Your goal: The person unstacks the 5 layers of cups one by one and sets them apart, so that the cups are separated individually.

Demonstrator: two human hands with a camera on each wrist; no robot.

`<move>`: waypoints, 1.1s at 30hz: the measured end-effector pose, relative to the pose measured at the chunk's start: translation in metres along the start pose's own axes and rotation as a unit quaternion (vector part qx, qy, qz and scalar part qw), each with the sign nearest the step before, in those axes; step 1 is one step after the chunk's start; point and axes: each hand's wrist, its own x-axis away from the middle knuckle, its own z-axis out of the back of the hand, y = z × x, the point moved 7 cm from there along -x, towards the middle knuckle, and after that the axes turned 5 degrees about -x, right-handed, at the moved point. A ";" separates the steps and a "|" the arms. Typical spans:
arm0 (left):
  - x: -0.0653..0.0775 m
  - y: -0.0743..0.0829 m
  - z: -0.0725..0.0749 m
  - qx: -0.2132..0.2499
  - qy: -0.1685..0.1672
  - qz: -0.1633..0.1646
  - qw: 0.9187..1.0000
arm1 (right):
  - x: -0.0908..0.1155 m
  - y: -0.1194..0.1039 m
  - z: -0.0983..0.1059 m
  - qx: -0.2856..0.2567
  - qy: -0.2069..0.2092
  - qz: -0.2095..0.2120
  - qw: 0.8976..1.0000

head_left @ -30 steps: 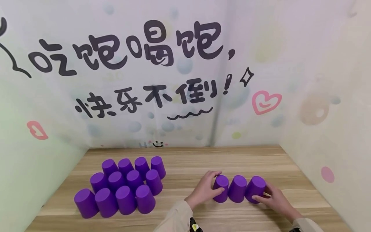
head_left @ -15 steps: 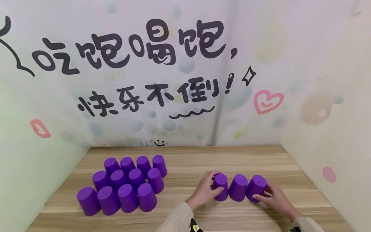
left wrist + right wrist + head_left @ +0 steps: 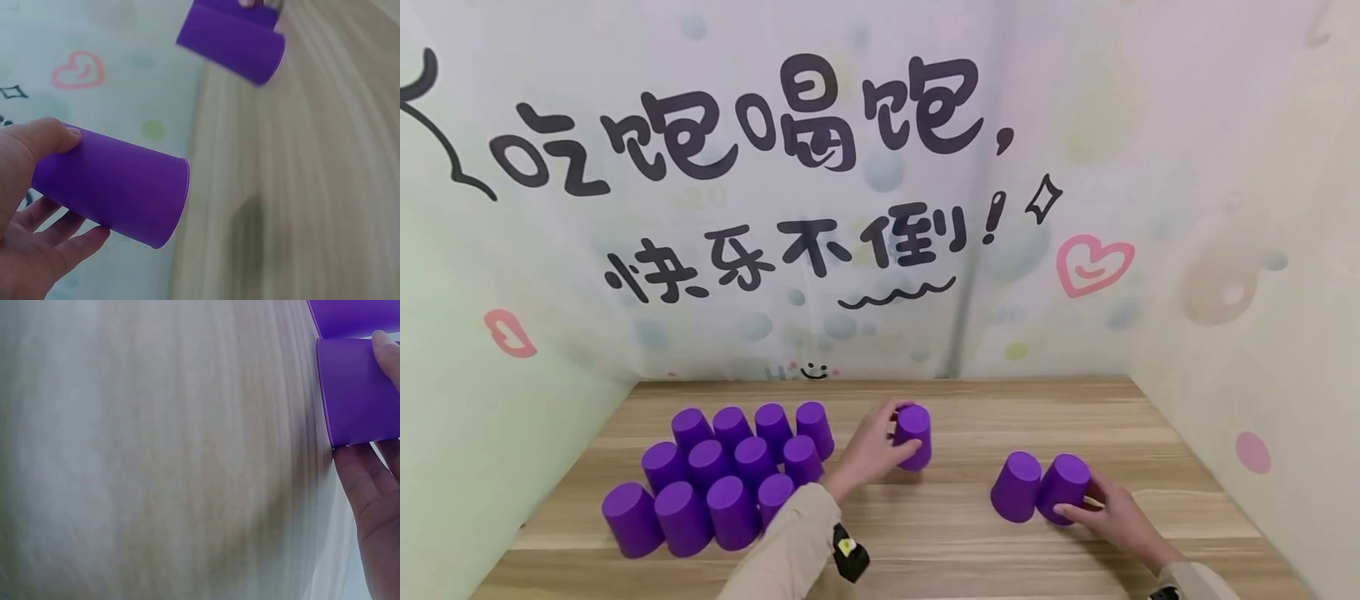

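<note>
In the head view my left hand point(image 3: 867, 448) grips an upside-down purple cup point(image 3: 914, 440) between thumb and fingers, near the middle of the table. The left wrist view shows this cup point(image 3: 119, 187) with its shadow apart from the rim, so it appears raised off the wood. My right hand point(image 3: 1116, 510) holds another inverted purple cup point(image 3: 1063, 492), which stands on the table at the right. A third purple cup point(image 3: 1017, 488) stands close beside it, untouched. In the right wrist view, fingertips point(image 3: 353, 472) lie against the held cup point(image 3: 356, 394) near its rim.
Several inverted purple cups point(image 3: 682, 518) stand in rows on the left of the wooden table point(image 3: 955, 550). My left sleeve point(image 3: 790, 542) partly covers the nearest right-hand one. A printed back wall point(image 3: 887, 333) and side walls enclose the table.
My left hand has carried its cup left and farther back, away from the row of three. My right hand still holds its cup in place. The head view has shifted slightly.
</note>
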 end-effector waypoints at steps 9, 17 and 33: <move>-0.002 -0.023 0.050 -0.012 0.050 0.051 0.997 | 0.000 -0.002 0.002 0.002 -0.004 -0.011 1.000; 0.003 -0.044 0.057 -0.079 0.079 0.078 0.991 | 0.000 0.000 0.000 -0.001 -0.005 -0.004 1.000; 0.006 -0.061 0.051 -0.151 0.059 0.123 0.979 | 0.000 -0.002 0.000 0.001 0.001 0.003 1.000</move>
